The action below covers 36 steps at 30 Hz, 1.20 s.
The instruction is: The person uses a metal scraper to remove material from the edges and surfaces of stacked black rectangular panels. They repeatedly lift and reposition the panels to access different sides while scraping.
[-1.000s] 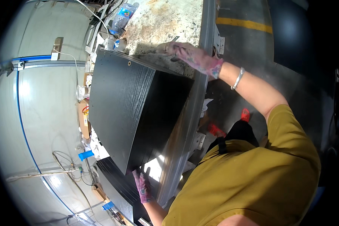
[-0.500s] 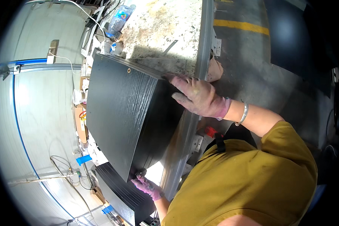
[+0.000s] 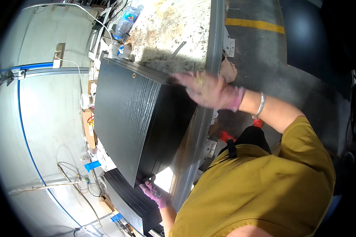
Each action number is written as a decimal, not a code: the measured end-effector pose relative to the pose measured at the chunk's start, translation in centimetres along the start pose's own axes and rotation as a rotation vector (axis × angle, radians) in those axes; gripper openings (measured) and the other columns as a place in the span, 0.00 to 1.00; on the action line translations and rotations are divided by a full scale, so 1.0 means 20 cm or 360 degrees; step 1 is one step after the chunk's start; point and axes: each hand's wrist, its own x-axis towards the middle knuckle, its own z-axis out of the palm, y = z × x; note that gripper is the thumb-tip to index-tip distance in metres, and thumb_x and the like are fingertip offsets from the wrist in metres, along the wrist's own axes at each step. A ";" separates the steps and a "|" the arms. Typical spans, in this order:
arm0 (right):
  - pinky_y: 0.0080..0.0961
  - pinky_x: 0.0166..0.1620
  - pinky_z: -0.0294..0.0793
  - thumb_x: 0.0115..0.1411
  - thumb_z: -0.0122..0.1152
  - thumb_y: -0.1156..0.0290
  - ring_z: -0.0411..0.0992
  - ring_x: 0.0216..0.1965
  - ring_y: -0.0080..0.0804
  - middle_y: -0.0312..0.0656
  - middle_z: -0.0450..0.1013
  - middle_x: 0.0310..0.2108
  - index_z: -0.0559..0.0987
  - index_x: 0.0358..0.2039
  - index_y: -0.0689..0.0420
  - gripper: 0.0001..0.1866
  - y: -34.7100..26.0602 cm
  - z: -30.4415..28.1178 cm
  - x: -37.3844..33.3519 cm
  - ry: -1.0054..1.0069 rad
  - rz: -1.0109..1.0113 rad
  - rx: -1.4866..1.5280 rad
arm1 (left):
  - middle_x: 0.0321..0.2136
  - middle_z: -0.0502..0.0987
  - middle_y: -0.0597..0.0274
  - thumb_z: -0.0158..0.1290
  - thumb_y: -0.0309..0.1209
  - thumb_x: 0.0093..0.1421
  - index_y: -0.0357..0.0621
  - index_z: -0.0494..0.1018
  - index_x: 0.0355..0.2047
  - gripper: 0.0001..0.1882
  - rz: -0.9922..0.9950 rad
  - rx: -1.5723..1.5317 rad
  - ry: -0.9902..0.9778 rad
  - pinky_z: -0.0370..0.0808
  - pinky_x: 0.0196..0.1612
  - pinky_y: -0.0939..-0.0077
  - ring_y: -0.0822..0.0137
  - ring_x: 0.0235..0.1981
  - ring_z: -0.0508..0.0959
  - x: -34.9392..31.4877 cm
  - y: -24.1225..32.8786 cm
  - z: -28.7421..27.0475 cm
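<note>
A thick stack of black wood-grain panels (image 3: 124, 106) lies on the workbench, a small brass-coloured hole fitting (image 3: 134, 75) near its far edge. My left hand (image 3: 156, 196), in a stained pink glove, has its fingers bent around the stack's near corner. The fingertips are partly lost against the dark edge. Over the far right corner is my right hand (image 3: 213, 93), gloved alike and smeared by motion. Its fingers are stretched along the panel edge, and I see nothing held in it. A metal bangle (image 3: 261, 105) circles that wrist.
Another black slatted stack (image 3: 130, 197) lies near the left hand. A plastic bottle (image 3: 126, 19), a tape roll (image 3: 124, 51) and a thin metal strip (image 3: 178, 49) are on the paint-stained bench (image 3: 166, 23). Along the right runs the bench's metal edge (image 3: 213, 43). Blue-handled tools (image 3: 92, 165) stand left.
My right hand has shifted slightly right and up at the panel corner, and is now blurred. The left hand stays at the near corner. The whole view has moved slightly.
</note>
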 end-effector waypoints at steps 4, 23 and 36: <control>0.32 0.54 0.69 0.61 0.50 0.62 0.70 0.48 0.38 0.43 0.69 0.50 0.70 0.53 0.52 0.20 0.28 -0.11 0.19 -0.0052 0.0606 0.0636 | 0.36 0.68 0.59 0.38 0.40 0.64 0.36 0.56 0.59 0.28 -0.0164 0.1084 0.0835 0.71 0.48 0.67 0.67 0.36 0.72 -0.05 0.20 0.35; 0.40 0.40 0.73 0.46 0.53 0.74 0.74 0.39 0.46 0.49 0.72 0.37 0.79 0.35 0.58 0.14 0.77 0.25 0.64 -0.0341 0.0095 -0.0630 | 0.53 0.67 0.50 0.58 0.32 0.51 0.41 0.66 0.52 0.28 0.1137 0.2398 -0.1737 0.55 0.61 0.56 0.46 0.60 0.60 0.88 0.16 1.82; 0.39 0.36 0.75 0.46 0.54 0.77 0.75 0.33 0.47 0.48 0.75 0.29 0.79 0.26 0.61 0.07 0.88 0.34 0.74 -0.0434 -0.0191 -0.0866 | 0.41 0.77 0.59 0.50 0.26 0.59 0.42 0.75 0.40 0.09 0.0612 0.1662 -0.1531 0.59 0.60 0.58 0.55 0.53 0.70 0.90 0.11 1.84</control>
